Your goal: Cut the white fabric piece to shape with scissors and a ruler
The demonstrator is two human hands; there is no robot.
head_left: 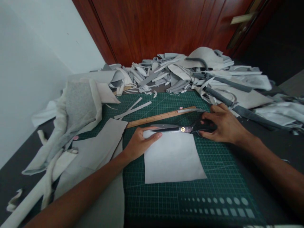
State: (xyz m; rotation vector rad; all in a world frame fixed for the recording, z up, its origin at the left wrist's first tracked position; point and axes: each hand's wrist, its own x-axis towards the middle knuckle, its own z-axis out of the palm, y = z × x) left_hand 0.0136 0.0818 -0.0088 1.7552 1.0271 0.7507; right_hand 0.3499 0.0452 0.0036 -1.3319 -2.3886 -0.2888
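Observation:
A pair of scissors (183, 129) with black handles is in my right hand (219, 125), whose fingers are through the loops. The blades point left and lie along the top edge of a white, roughly square piece of material (173, 158). My left hand (140, 142) pinches that piece at its upper left corner, thumb on top, close to the blade tips. A narrow pale strip (190, 110) lies just beyond the scissors, partly over a wooden ruler (152, 119). Underneath is a green cutting mat (190, 199) with a printed grid.
Larger pale sheets (97, 152) overlap the mat's left side, beside a rolled, fuzzy-backed piece (80, 98). Thin cut strips (133, 110) lie behind my left hand. A heap of grey and white scraps (154, 72) lines the back, before a reddish wooden door (154, 28). A white wall (42, 47) stands left.

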